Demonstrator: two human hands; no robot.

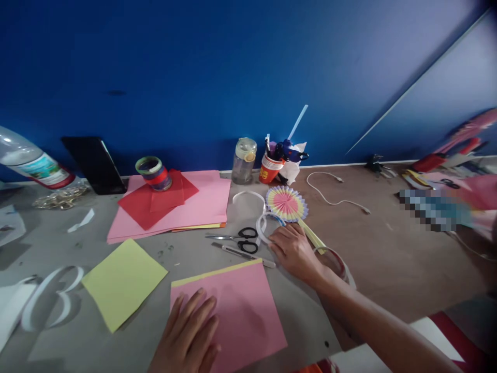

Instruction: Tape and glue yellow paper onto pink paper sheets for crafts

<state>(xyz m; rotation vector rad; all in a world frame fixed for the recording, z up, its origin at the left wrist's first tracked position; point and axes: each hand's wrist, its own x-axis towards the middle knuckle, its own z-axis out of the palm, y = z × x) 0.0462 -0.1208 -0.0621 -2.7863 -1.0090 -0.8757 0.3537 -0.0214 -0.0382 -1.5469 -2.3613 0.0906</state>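
My left hand [188, 334] lies flat with fingers stretched out on a pink paper sheet [236, 305] that has a yellow sheet under it. My right hand [293, 251] reaches forward, fingers curled down onto the table beside a craft knife [240, 253] and black-handled scissors [240, 238]. Its fingertips are hidden, so what they touch is unclear. A white paper ring [261, 228] and a pleated multicoloured paper fan [286, 203] lie just beyond that hand.
A loose yellow sheet [122, 282], a stack of pink and red papers [174, 204] with tape rolls [153, 172], a jar [244, 160], a cup of tools [272, 166], a white cable [334, 194], a plastic bottle [34, 163] and a dark tablet [95, 165] stand on the table.
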